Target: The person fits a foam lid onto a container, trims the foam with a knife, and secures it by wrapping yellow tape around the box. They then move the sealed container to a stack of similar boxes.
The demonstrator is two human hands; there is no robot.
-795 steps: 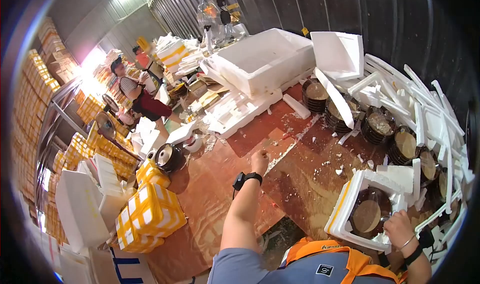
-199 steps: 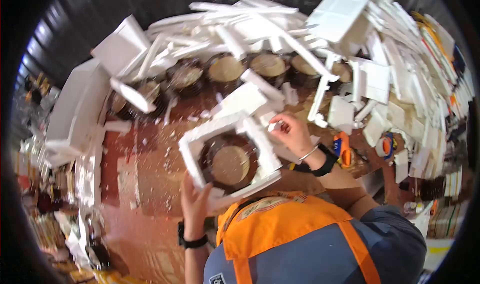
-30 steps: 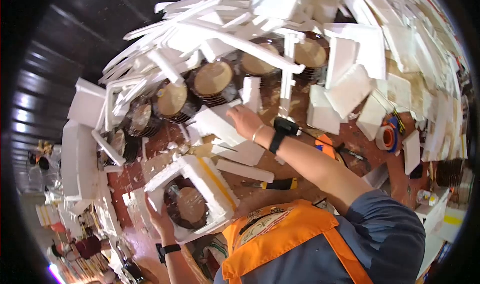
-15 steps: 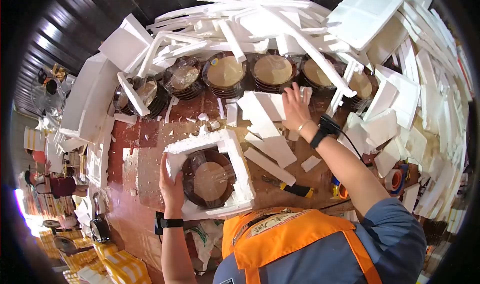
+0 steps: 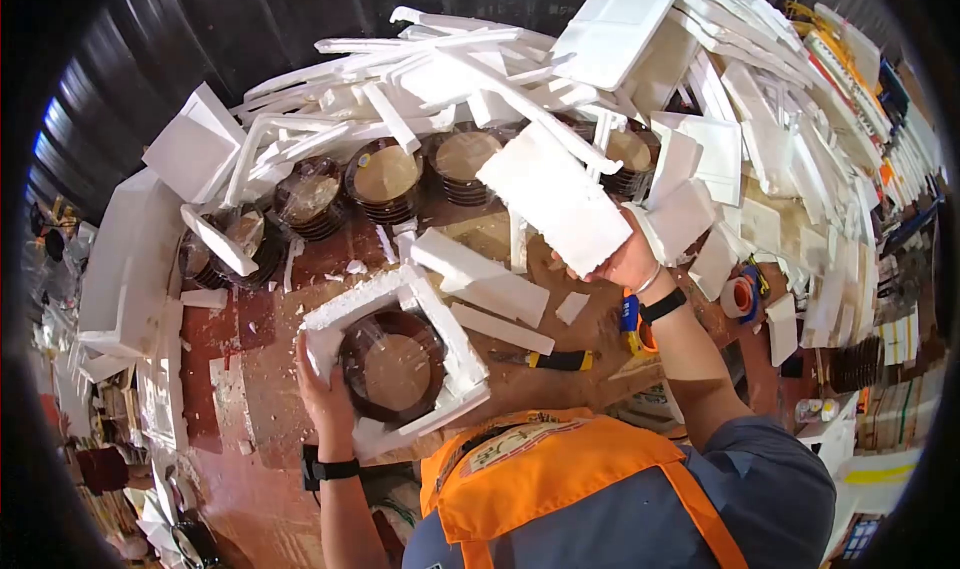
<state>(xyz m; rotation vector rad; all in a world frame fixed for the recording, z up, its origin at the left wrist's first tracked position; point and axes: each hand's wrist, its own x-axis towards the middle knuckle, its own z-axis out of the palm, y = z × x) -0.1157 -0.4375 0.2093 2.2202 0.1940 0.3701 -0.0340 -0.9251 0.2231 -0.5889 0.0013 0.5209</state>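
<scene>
My left hand [image 5: 326,401] grips the left side of a square white foam frame [image 5: 462,339]. Inside that frame sits a round dark-rimmed stack with a tan centre [image 5: 396,369]. Raised over the table's right part, a rectangular white foam piece [image 5: 556,199] is held by its lower right end in my right hand [image 5: 628,253], its fingers partly behind it. Loose foam strips [image 5: 482,277] lie between the frame and that hand. A yellow-and-black handled tool [image 5: 560,360] rests just below them.
Wrapped dark round stacks [image 5: 386,175] stand in a row at the back, under heaped foam pieces [image 5: 450,74]. A large foam box [image 5: 130,264] is at the left. Tape rolls [image 5: 738,297] and more foam lie at the right.
My right hand has closed on a rectangular foam piece and lifted it, turning it and moving nearer. The view has shifted right. My left hand stays at the frame.
</scene>
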